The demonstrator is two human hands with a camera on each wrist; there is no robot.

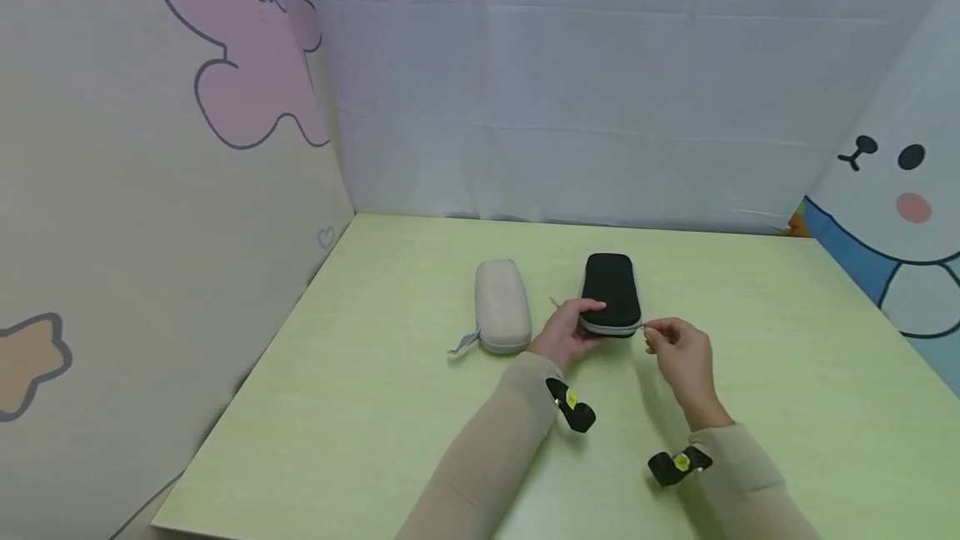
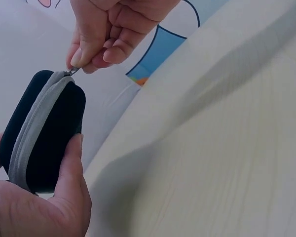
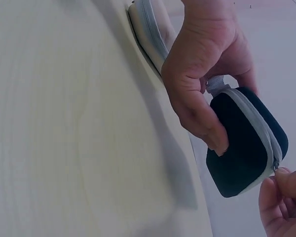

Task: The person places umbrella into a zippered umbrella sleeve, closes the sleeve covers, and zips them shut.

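Note:
My left hand [image 1: 566, 332] grips a black zip case [image 1: 611, 286] by its near left end, thumb on one face and fingers on the other. It is held up off the table. A grey zip band [image 2: 37, 128] runs round its edge, and the two halves meet along the part that shows. Thumb and fingertips of my right hand [image 1: 684, 357] pinch the small metal zip pull [image 2: 73, 71] at the case's near right corner. A grey strap loop [image 3: 217, 85] sticks out beside the left hand in the right wrist view. What the case contains is hidden.
A beige zip case [image 1: 502, 302] lies on the pale yellow-green table [image 1: 337, 407], left of the black one, its grey strap [image 1: 463, 344] pointing left. A white curtain [image 1: 525, 107] hangs along the table's back edge. A wall with cartoon drawings [image 1: 247, 48] borders the left.

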